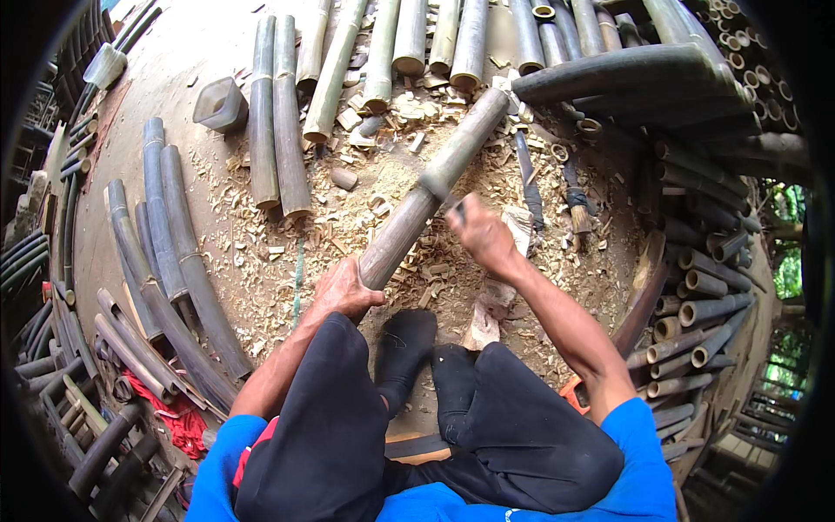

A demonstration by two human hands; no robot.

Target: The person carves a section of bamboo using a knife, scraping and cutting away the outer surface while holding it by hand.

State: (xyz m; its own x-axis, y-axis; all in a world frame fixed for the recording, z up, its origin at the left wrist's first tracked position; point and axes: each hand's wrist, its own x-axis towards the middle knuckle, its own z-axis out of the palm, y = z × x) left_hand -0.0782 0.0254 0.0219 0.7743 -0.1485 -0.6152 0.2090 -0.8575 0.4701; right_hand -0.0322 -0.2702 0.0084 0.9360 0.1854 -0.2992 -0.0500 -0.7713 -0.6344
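A thick bamboo pole slants from near my knees up to the right, its far end by the dark curved piece. My left hand is closed around its near end. My right hand grips a bladed hand tool, blurred by motion, against the pole's middle; its exact kind cannot be made out. Paler skin shows on the pole beyond the tool, browner skin on the near side. Beneath the pole lie many wood chips. My dark-shod feet rest just behind it.
Cut bamboo poles lie in a row ahead, more at the left. Stacked bamboo tubes rise on the right. Two dark-handled tools lie beyond my right hand. A clear plastic tub sits far left; a pale wood block lies near my feet.
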